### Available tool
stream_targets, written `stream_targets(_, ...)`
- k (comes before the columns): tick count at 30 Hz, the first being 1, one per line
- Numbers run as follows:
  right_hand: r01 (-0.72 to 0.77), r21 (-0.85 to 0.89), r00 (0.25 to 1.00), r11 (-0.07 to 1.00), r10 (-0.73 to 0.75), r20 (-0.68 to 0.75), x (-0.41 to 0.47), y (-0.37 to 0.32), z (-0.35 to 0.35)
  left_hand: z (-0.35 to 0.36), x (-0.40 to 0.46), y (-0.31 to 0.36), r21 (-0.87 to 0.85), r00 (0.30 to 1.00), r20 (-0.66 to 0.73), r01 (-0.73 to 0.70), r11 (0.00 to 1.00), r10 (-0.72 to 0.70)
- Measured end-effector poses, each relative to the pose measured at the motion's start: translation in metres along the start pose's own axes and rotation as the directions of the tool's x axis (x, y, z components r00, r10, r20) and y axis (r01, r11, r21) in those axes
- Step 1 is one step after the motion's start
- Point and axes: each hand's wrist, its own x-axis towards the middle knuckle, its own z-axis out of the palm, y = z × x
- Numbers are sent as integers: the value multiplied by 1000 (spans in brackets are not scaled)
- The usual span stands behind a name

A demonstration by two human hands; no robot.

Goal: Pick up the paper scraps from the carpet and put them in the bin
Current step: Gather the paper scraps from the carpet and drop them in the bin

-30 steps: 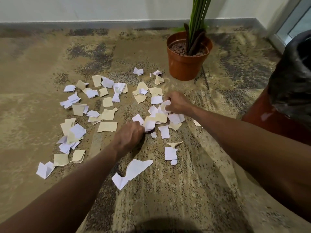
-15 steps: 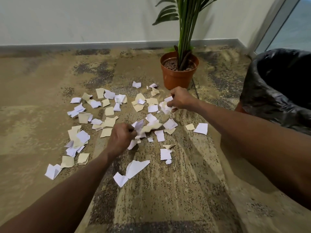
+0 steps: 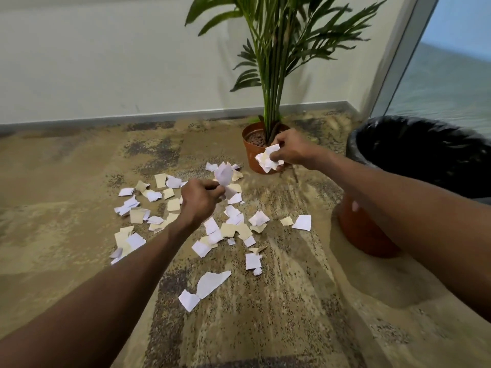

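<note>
I've got a bunch of scraps clenched in my right hand (image 3: 288, 151) at centre frame and a few pinched in my left hand (image 3: 200, 199), with the bin (image 3: 414, 155) at the right edge next and many scraps (image 3: 231, 229) left on the carpet (image 3: 66, 208).

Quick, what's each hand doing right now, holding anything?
Left hand: closed, gripping a few white scraps, lifted off the carpet.
Right hand: closed, gripping a bunch of scraps.
</note>
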Motion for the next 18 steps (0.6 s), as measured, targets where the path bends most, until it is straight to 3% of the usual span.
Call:
stream_targets(4, 8, 47, 1000, 999, -7, -15, -20, -6, -44, 23, 3, 49, -126, 999, 44, -24, 992, 30)
stream_targets(11, -66, 61, 978, 996, 77, -194, -59, 6, -127, 89, 5, 128, -112, 954, 208, -196, 974, 216)
stream_targets(15, -207, -101, 927, 973, 162, -338, -86, 29, -171, 133, -3, 176, -103, 905, 292, -291, 951, 309)
stream_targets(18, -319, -204, 906, 926, 234, -354, -104, 49, -195, 165, -9, 202, -108, 854, 411, -302, 947, 319)
